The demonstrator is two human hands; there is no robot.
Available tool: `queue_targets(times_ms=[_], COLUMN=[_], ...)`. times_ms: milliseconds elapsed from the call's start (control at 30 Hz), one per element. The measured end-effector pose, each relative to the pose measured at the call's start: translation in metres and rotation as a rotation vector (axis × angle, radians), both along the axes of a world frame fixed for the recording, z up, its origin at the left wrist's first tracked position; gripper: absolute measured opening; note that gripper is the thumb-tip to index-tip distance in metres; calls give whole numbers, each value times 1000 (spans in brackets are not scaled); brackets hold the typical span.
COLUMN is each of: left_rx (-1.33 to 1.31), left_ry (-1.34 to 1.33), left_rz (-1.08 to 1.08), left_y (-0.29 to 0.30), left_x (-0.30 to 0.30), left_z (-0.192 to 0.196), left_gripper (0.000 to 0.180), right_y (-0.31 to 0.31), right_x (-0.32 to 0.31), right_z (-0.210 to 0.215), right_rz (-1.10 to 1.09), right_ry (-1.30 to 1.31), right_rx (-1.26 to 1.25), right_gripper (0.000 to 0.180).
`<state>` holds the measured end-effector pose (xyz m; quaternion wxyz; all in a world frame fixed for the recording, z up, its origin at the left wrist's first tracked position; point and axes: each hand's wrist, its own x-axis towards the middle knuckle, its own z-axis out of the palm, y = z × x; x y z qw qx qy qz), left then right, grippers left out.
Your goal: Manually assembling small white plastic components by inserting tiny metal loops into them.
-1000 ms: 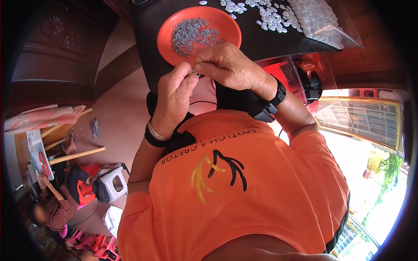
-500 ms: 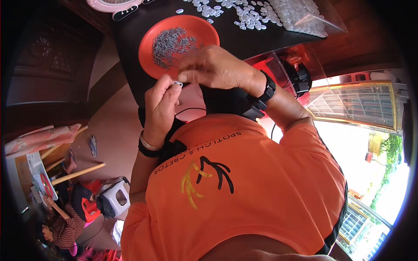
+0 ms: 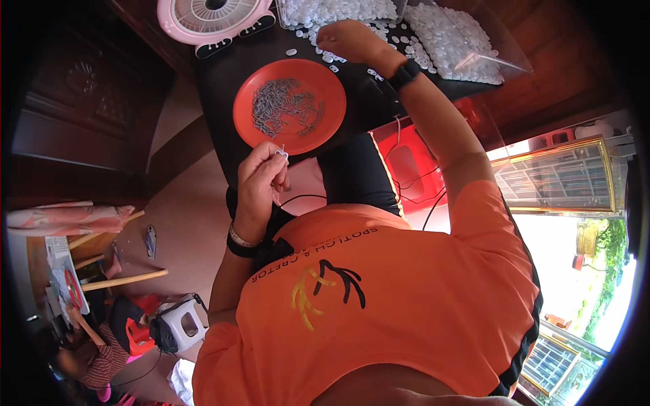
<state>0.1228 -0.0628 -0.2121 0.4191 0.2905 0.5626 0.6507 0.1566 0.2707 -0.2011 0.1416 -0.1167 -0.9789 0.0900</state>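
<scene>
Black bench (image 3: 222, 81) carries loose white plastic ovals (image 3: 418, 54) at far right, where the curled right hand (image 3: 355, 44), contents hidden, seems at a picking step calling next for a light pinch; nearer, the left hand (image 3: 261, 179) pinches a small white piece (image 3: 282, 155).

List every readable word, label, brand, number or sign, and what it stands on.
Orange shirt: one line of dark capitals, upside down; wording not copied here.
Same shirt: a smaller line, too small to read.
Pink fan: pale marks on its black feet, too small to read.
White piece in the left hand: no print can be made out.
</scene>
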Motion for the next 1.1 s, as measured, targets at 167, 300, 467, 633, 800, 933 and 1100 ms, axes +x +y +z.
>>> queue_targets(times_ms=[167,300,467,633,800,933,1100], left_rx=[42,15,38,19,193,312,270], left_ry=[-2,-12,-54,-21,130,108,43], left_rz=[29,53,90,40,-8,49,95], left_y=[-5,-14,-21,-22,2,15,13], left_x=[-1,-5,-11,-20,-23,-20,-17], left_z=[2,1,-4,-3,9,7,-2], left_gripper=[20,20,19,18,21,19,21], right_y=[2,17,19,-39,-126,-176,-182], right_x=[-63,-88,-78,-22,25,41,46], right_z=[-19,-28,-16,32,45,36,11], right_rz=[69,116,127,55,58,36,146], right_ry=[-87,-156,-213,65,281,287,378], right_rx=[14,-8,-3,-819,-1230,-1433,-1426], right_gripper=[24,24,20,23,19,11,12])
